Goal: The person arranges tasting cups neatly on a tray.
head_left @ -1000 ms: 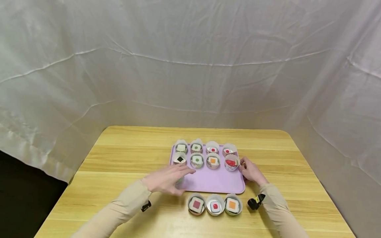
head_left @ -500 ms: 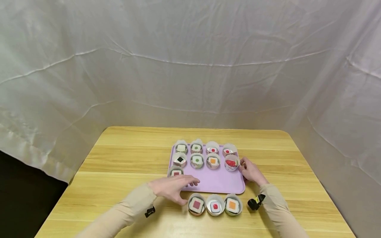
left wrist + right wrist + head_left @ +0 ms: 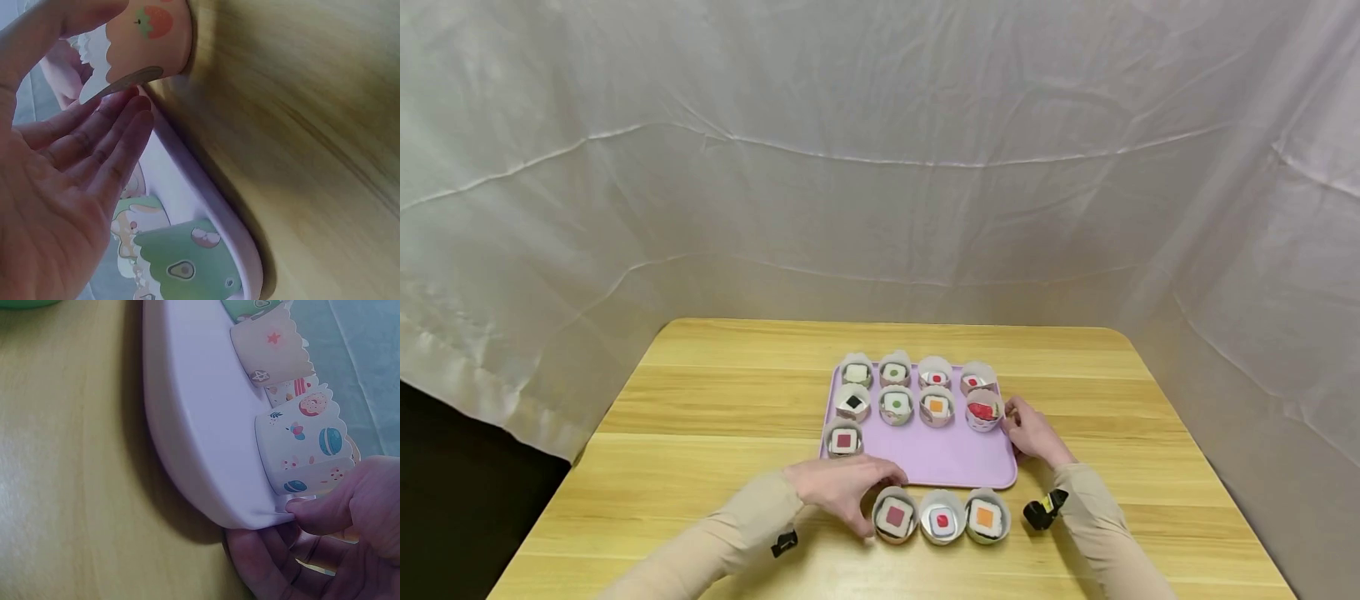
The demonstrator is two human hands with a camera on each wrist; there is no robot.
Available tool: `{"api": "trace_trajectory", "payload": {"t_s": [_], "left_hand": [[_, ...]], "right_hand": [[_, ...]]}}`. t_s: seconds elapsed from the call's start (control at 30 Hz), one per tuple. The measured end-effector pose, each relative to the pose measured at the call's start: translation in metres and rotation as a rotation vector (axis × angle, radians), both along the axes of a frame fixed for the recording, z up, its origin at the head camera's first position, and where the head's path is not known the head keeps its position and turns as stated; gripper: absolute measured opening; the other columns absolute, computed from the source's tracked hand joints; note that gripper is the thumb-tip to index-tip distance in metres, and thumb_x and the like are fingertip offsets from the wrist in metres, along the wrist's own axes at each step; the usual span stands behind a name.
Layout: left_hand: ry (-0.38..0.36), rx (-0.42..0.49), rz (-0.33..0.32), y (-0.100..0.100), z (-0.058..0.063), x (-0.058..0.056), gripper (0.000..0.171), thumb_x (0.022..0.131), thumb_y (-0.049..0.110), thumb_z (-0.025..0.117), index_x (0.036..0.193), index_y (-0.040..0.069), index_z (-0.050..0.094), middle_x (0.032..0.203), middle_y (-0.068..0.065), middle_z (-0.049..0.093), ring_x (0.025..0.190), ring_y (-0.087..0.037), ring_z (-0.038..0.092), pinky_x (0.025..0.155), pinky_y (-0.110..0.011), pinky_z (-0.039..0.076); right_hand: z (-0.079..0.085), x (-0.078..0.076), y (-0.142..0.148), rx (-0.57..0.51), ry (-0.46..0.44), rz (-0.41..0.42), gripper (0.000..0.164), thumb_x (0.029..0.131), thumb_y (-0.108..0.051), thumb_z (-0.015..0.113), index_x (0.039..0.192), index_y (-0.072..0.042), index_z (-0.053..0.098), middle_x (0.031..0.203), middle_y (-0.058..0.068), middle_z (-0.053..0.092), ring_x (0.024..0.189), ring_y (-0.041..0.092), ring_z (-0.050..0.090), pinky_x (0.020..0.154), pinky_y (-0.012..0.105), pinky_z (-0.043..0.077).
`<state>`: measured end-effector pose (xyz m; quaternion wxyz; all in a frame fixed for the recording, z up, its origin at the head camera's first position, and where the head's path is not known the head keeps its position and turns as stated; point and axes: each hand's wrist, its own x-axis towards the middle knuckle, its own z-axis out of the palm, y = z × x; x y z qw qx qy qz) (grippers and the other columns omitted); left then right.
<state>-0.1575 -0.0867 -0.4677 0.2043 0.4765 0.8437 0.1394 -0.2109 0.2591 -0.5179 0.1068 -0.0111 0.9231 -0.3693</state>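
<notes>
My left hand [image 3: 844,487] spreads its thumb and fingers around a peach paper baking cup [image 3: 150,44] with a strawberry print, which stands on the table in front of the tray. The fingertips [image 3: 142,106] are right by its scalloped rim. Inside that cup sits a toy sushi roll [image 3: 895,517] with a dark red square centre. My right hand [image 3: 1032,433] pinches the right edge of the lilac tray [image 3: 940,458], thumb on top and fingers underneath. Close to that thumb stands a white cup with macaron prints [image 3: 306,444], holding a red piece.
Two more filled cups, one with a red-centred roll [image 3: 943,521] and one with an orange-centred roll [image 3: 985,517], stand beside the peach cup. Several filled cups fill the tray's back rows; another cup [image 3: 844,440] is at its front left. Pale curtains [image 3: 880,208] surround the wooden table [image 3: 715,400].
My left hand has let go of the cup at the tray's front left and moved right and nearer, to the peach cup. My right hand has stayed at the tray edge.
</notes>
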Motion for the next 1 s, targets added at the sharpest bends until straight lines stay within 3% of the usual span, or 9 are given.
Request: {"api": "trace_trajectory", "payload": {"t_s": [0.33,0.6,1.0], "left_hand": [[-0.004,-0.022,0.016,0.007,-0.007,0.004,0.076,0.072,0.037,0.088,0.137,0.016,0.054,0.133,0.005,0.063,0.123,-0.005,0.058,0.11,-0.023,0.044],[0.027,0.007,-0.015,0.012,-0.016,0.005,0.074,0.074,0.04,0.087,0.135,0.015,0.055,0.13,0.005,0.065,0.121,-0.006,0.06,0.107,-0.02,0.045],[0.038,0.047,0.018,0.015,-0.023,0.008,0.066,0.072,0.036,0.089,0.127,0.018,0.058,0.117,0.009,0.068,0.106,0.002,0.061,0.094,-0.011,0.047]], "right_hand": [[-0.001,0.0,0.001,-0.007,-0.006,0.001,0.018,0.097,-0.004,0.049,0.113,0.005,0.048,0.085,0.018,0.058,0.06,0.02,0.06,0.047,0.033,0.054],[0.0,-0.001,0.0,0.005,-0.004,-0.005,0.017,0.097,-0.004,0.05,0.112,0.004,0.048,0.086,0.019,0.058,0.062,0.021,0.061,0.048,0.032,0.054],[-0.001,-0.001,0.0,0.015,0.017,0.005,0.017,0.097,-0.004,0.05,0.111,0.005,0.048,0.084,0.018,0.058,0.061,0.021,0.06,0.047,0.032,0.054]]}}
